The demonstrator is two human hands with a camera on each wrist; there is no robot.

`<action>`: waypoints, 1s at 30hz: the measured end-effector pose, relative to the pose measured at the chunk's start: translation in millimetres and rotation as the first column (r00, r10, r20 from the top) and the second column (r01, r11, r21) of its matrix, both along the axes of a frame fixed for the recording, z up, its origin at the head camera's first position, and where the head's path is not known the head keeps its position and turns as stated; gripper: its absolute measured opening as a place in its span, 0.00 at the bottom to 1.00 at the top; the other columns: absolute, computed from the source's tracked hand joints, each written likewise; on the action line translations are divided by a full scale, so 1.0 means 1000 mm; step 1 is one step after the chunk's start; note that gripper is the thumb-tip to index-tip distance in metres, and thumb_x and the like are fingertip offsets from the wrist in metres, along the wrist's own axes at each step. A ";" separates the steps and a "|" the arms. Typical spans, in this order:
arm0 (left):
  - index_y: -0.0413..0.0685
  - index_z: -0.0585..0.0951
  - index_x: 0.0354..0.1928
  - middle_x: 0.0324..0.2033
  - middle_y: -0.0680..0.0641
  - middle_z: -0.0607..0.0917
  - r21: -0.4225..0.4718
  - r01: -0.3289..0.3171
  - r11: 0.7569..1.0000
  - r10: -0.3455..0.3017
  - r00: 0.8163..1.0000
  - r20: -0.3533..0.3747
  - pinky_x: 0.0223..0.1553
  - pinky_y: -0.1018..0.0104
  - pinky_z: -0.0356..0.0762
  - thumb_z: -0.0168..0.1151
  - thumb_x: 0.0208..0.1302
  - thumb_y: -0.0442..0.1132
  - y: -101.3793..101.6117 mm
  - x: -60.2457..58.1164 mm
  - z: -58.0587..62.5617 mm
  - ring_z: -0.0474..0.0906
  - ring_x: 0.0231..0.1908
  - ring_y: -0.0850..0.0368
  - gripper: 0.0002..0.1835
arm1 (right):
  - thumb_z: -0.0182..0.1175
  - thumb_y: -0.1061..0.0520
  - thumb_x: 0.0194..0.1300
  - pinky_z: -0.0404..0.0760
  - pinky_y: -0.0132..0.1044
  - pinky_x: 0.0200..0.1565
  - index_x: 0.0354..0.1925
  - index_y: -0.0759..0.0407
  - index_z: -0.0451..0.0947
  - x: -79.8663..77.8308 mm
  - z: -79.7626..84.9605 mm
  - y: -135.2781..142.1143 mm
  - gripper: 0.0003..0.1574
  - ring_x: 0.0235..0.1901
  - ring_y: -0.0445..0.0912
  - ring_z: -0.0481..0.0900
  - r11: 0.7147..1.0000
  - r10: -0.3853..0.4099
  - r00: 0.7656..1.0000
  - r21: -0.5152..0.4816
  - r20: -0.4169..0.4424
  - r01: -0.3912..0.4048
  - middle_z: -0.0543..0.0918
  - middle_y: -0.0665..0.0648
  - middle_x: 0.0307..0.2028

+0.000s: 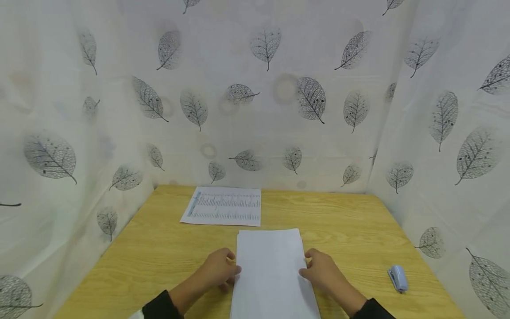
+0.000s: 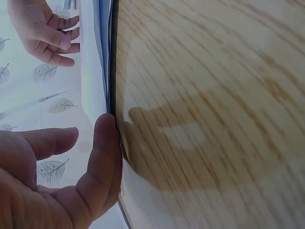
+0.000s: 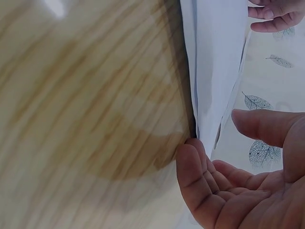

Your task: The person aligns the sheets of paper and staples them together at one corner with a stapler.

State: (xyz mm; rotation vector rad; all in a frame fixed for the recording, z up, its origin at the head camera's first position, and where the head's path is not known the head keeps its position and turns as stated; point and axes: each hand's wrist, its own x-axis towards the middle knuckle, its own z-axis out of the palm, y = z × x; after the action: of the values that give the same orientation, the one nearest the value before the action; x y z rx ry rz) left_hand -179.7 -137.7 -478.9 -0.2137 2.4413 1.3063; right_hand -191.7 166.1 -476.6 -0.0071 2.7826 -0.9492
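A thin stack of white paper sheets (image 1: 271,274) lies on the table in front of me, its long sides running away from me. My left hand (image 1: 218,268) is at the stack's left edge. In the left wrist view its fingertips (image 2: 105,125) touch the side of the sheets, with the thumb held apart. At the right edge is my right hand (image 1: 323,271). The right wrist view shows its fingertips (image 3: 189,160) against the paper's side, the thumb raised clear of the sheets (image 3: 217,62). Neither hand pinches the paper.
A printed sheet with a table of text (image 1: 227,206) lies at the back, left of centre. Toward the right edge of the wood-grain table (image 1: 342,221) sits a small light-blue stapler (image 1: 398,278). Leaf-patterned curtains (image 1: 275,133) enclose the back and sides.
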 end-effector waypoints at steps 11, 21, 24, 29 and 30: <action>0.38 0.74 0.57 0.35 0.45 0.83 0.024 -0.027 0.999 0.026 0.999 0.046 0.29 0.58 0.86 0.69 0.64 0.36 0.001 -0.002 0.001 0.83 0.31 0.52 0.23 | 0.72 0.56 0.60 0.82 0.41 0.33 0.58 0.71 0.74 -0.003 0.005 -0.002 0.32 0.32 0.46 0.82 1.000 0.007 1.000 0.017 0.010 -0.008 0.85 0.57 0.35; 0.33 0.70 0.61 0.33 0.41 0.85 0.066 -0.036 0.997 0.040 0.998 -0.049 0.27 0.57 0.86 0.68 0.65 0.40 -0.018 -0.006 -0.002 0.86 0.27 0.50 0.27 | 0.71 0.56 0.61 0.86 0.51 0.44 0.59 0.75 0.73 -0.027 0.012 -0.008 0.35 0.49 0.61 0.84 0.998 0.059 0.993 0.009 -0.101 -0.058 0.83 0.69 0.49; 0.31 0.69 0.61 0.36 0.39 0.84 0.114 -0.090 0.989 0.096 0.994 -0.052 0.27 0.57 0.87 0.67 0.67 0.39 -0.030 -0.013 -0.005 0.85 0.30 0.51 0.28 | 0.71 0.55 0.60 0.85 0.53 0.48 0.59 0.74 0.74 -0.038 0.016 -0.020 0.35 0.52 0.63 0.82 0.998 0.061 0.989 -0.017 -0.131 -0.064 0.83 0.70 0.51; 0.31 0.67 0.62 0.44 0.35 0.79 0.165 -0.211 0.964 0.220 0.974 -0.043 0.28 0.58 0.87 0.65 0.68 0.39 -0.051 -0.032 -0.009 0.83 0.35 0.48 0.28 | 0.71 0.55 0.60 0.84 0.53 0.49 0.60 0.71 0.75 -0.057 0.020 -0.046 0.34 0.52 0.61 0.82 0.994 0.047 0.991 -0.088 -0.128 -0.059 0.83 0.69 0.52; 0.31 0.66 0.62 0.45 0.34 0.79 0.164 -0.225 0.960 0.235 0.971 -0.045 0.28 0.58 0.87 0.65 0.68 0.39 -0.055 -0.036 -0.009 0.83 0.36 0.47 0.28 | 0.71 0.55 0.60 0.84 0.53 0.50 0.60 0.71 0.75 -0.061 0.021 -0.051 0.34 0.52 0.60 0.82 0.994 0.043 0.991 -0.099 -0.126 -0.056 0.83 0.68 0.53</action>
State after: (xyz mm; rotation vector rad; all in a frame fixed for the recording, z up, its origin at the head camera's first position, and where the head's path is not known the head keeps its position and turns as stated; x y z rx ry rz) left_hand -215.2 -192.7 -487.8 -0.4310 2.4066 1.6216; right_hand -252.9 115.4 -455.2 -0.1548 2.8263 -1.1137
